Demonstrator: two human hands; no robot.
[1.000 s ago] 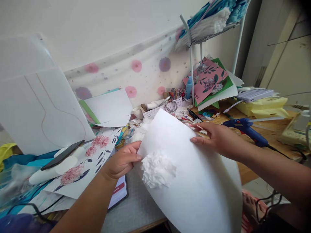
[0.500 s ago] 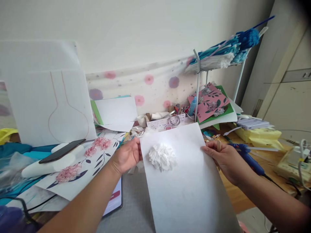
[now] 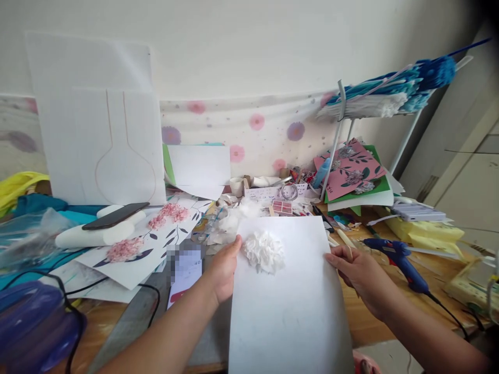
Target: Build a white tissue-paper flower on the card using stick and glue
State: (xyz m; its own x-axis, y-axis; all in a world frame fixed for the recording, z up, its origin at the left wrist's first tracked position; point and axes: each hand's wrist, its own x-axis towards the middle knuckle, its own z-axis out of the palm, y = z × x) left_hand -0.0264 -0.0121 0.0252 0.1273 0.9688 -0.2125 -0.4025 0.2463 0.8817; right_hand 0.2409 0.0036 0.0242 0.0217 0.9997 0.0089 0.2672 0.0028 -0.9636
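White sheet [image 3: 290, 317]: one, blank but for its flower; held before the person, lower end running out of view at six o'clock. Clock directions are taken from its middle.

Ruffled white flower [image 3: 264, 252]: one, on the sheet's face at eleven o'clock, near the left edge.

Left hand [image 3: 226, 270]: at ten o'clock, fingers closed on the sheet's left edge, thumb up, tip just beside the flower.

Right hand [image 3: 358, 267]: at two o'clock, fingers pinching the right edge. A pale stick [image 3: 345, 239] shows at these fingers; cannot tell whether it is gripped too.

Crumpled white tissue [image 3: 234, 218]: heap at eleven o'clock. Pink palette [image 3: 282, 208]: twelve o'clock.

Glue gun [image 3: 401, 262]: blue, corded, between two and three o'clock, on the wooden tabletop [image 3: 368, 324]. Yellow packet [image 3: 432, 236]: beyond it, two o'clock.

Lit phone [image 3: 187, 275]: nine o'clock, screen partly pixelated. Floral picture [image 3: 161, 244]: pink blooms, dark leaves, between nine and ten o'clock.

White board [image 3: 78, 124]: upright at ten o'clock, a flask outline drawn on it.

Pink card [image 3: 353, 169]: flowered, at one o'clock, beneath a rack [image 3: 407, 137] of blue and white fuzzy stems [image 3: 390, 93].
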